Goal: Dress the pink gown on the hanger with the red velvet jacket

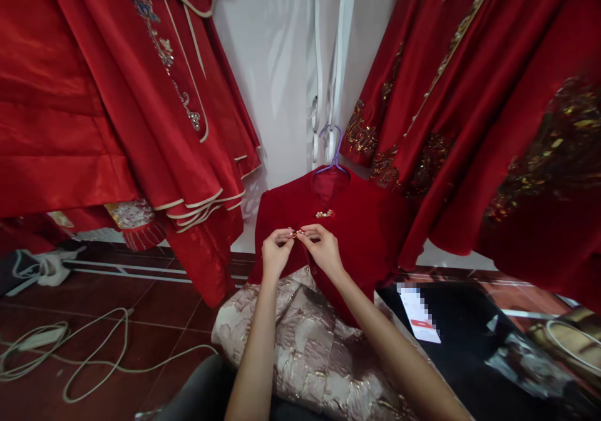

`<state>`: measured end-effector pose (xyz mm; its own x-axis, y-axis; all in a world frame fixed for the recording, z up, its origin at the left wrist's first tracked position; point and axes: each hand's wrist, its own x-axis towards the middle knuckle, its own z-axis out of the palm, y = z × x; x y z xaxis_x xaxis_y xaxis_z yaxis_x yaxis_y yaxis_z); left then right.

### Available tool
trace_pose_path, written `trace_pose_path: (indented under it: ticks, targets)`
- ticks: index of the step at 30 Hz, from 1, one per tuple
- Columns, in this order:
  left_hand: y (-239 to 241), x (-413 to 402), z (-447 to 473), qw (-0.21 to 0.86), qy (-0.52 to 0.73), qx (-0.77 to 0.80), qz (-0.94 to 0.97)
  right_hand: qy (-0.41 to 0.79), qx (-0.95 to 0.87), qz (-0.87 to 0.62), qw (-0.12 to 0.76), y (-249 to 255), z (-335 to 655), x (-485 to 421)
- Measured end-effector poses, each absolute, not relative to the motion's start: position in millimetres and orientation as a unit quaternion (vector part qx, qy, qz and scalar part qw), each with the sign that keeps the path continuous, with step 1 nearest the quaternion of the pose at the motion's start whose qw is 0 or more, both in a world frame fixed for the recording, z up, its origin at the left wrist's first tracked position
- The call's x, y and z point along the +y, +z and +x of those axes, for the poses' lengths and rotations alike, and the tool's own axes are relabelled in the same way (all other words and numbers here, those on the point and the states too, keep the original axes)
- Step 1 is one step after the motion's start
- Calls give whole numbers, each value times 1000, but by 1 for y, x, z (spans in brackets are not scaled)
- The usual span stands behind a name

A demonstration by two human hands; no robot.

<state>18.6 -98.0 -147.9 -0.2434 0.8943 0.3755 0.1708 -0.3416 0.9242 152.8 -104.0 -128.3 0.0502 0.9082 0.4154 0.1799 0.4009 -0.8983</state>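
Nearest the camera, two bare forearms reach up from the six o'clock edge over a pale brocade fabric (pixel 305 346) bunched below them. The left hand (pixel 276 253) and the right hand (pixel 322 249) meet just above the middle of the view, fingertips pinched together on a small gold clasp (pixel 295 233) on the front of a red velvet jacket (pixel 366 233). Both hands are closed to a fine pinch, each holding one side of the clasp. A second gold clasp (pixel 325 213) sits just above, at twelve o'clock from the hands. The jacket hangs on a purple hanger (pixel 334 151) against a white wall (pixel 272 64). Red embroidered robes (pixel 141 95) hang at ten o'clock and at two o'clock. A white cable (pixel 94 346) loops over the red floor tiles at eight o'clock; a black bag (pixel 469 321) lies at four o'clock.
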Motion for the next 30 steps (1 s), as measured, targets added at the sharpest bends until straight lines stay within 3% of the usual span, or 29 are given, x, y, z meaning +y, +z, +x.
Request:
trace_pose_path:
  ticks: [15,23,26,30]
  targets:
    - [-146,-109,21,285,601,523,533,199,-651,-490,544,-137,144,-109]
    - [-152,-109,18,274,580,534,550,194,-668,-474,540,-142,147,-108]
    - [-151,-108,12,242,553,521,603,209,-665,-466,545,-140,147,-106]
    - [-154,-109,-6,225,533,502,643,316,-669,-415,529,-149,168,-117]
